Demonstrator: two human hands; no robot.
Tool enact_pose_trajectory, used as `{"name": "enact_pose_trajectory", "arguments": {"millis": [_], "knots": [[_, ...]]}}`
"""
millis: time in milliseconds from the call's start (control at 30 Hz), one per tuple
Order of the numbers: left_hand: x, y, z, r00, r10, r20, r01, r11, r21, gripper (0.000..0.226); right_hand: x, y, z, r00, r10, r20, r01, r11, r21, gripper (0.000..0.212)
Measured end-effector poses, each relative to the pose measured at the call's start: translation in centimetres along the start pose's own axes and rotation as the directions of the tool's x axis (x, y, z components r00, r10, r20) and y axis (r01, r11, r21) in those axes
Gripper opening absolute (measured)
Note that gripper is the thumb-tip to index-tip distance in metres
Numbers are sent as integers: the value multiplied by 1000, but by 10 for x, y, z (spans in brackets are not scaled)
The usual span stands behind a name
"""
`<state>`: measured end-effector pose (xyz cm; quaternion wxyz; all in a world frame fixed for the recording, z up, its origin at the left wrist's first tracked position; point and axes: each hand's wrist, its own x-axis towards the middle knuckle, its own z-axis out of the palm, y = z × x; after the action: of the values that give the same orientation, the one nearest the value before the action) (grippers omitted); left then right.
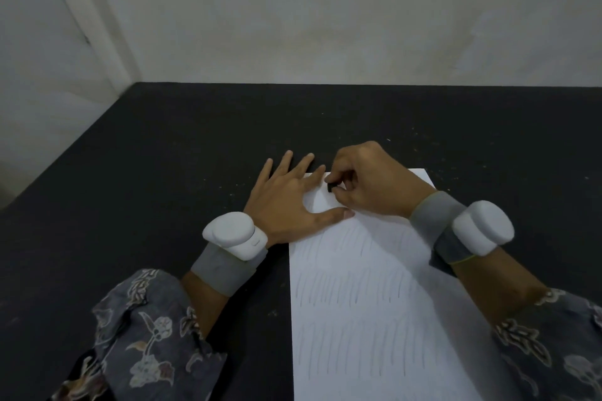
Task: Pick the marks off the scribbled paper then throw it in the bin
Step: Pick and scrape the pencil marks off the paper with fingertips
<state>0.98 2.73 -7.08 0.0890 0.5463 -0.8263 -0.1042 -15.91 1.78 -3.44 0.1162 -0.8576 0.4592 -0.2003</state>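
Observation:
A white sheet of paper (365, 296) covered in rows of faint pencil scribbles lies on the black table (163, 172), reaching the frame's bottom edge. My left hand (286, 202) lies flat with fingers spread, pressing the sheet's far left corner, thumb along the paper. My right hand (368, 185) has its fingers curled and pinches a small black eraser (332, 186) against the top part of the sheet, just right of my left fingers. The top strip of the paper near the eraser looks free of marks. No bin is in view.
White walls (325, 10) rise directly behind the table's far edge and along its left side. Small light crumbs are scattered over the black surface around the paper. White devices on grey bands sit on both wrists.

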Motion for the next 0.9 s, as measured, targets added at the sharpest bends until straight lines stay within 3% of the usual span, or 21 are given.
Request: {"name": "enact_pose_trajectory", "arguments": {"millis": [233,367,433,567,633,800,900], "knots": [[1,0,0,1000,-2,5,2,1000,9,112,1,3,10,992,37,-119,-41,999,-25,12],[0,2,-2,1000,-17,21,16,1000,23,104,-5,4,-2,999,37,6,-38,999,38,13],[0,3,-3,1000,-18,14,18,1000,19,102,-8,7,-6,995,95,25,-97,988,117,15],[-1,3,-4,1000,-21,16,21,1000,21,102,-10,12,-5,973,200,-113,-134,895,425,32],[0,4,-4,999,-23,35,22,999,39,103,-8,13,-8,960,246,-133,-151,855,496,27],[0,3,-4,999,-25,40,23,998,51,104,-7,17,-5,906,403,-130,-272,789,551,16],[1,3,-4,999,-18,44,15,998,58,104,-7,19,-1,909,390,-145,-284,837,468,16]]}}
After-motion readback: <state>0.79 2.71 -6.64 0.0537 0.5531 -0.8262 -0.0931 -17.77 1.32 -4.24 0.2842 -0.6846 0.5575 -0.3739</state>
